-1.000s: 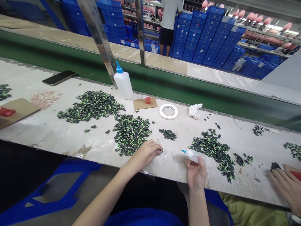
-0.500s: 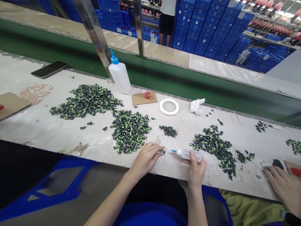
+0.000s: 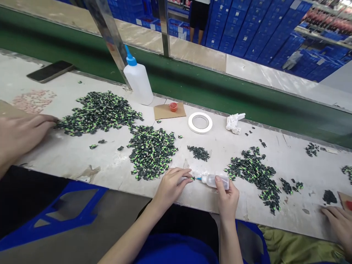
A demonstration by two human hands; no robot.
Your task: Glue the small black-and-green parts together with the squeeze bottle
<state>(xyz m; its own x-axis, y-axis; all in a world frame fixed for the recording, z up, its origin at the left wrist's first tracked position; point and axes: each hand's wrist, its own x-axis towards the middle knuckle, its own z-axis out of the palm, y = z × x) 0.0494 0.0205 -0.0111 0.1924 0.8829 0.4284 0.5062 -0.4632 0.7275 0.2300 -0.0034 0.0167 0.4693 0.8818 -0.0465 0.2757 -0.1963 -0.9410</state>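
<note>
Clear glue bottle (image 3: 216,180) (blue-tipped), lying sideways

a white worn desk (image 3: 247,146) runs beside a green conveyor belt (image 3: 220,95); stacked blue crates (image 3: 247,33) fill the bright room behind.

- A factory assembly line is shown, not a home or office.
- A long worn white table (image 3: 68,154) is seen, bordered at 12 o'clock by a green conveyor belt (image 3: 220,95).
- Heaps of small black-and-green parts (image 3: 152,150) are spread across the table in bulk.
- Stacked blue crates (image 3: 247,29) are ranged in rows at 1 o'clock.
- Co-workers' hands are seen at 9 o'clock (image 3: 22,134) and 4 o'clock (image 3: 339,223), so several stations are shared.
- A glue bottle (image 3: 139,82) and tape roll (image 3: 200,122) are kept near 12 o'clock.
</note>
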